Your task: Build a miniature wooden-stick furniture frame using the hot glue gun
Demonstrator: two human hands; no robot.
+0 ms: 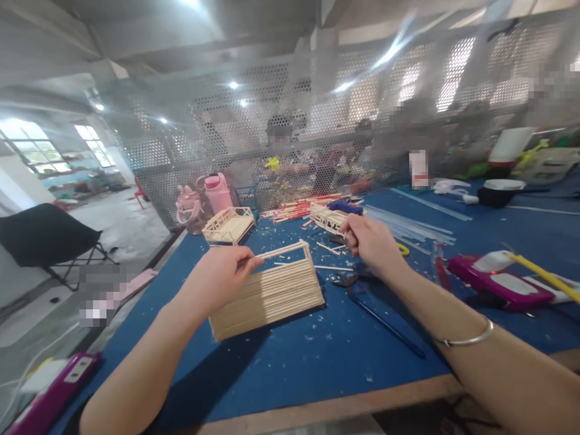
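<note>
My left hand [226,272] pinches the top edge of a panel of thin wooden sticks [276,296] laid side by side, with an open rail along its far side. The panel is tilted above the blue mat, and part of it is hidden behind the hand. My right hand [371,241] is closed, its thumb and fingers together over the mat. Whatever lies between those fingers is too small or hidden to name. Just beyond it are a small stick structure [324,219] and a blue tool [345,207], perhaps a glue gun. Pliers with dark handles [385,323] lie between panel and right forearm.
A stick-built frame [230,225] stands at the back left, before a pink bottle [217,192]. Red-tipped sticks [303,208] and clear glue sticks [403,223] lie behind. A magenta power strip [498,281] is at right, a black bowl [501,192] beyond it.
</note>
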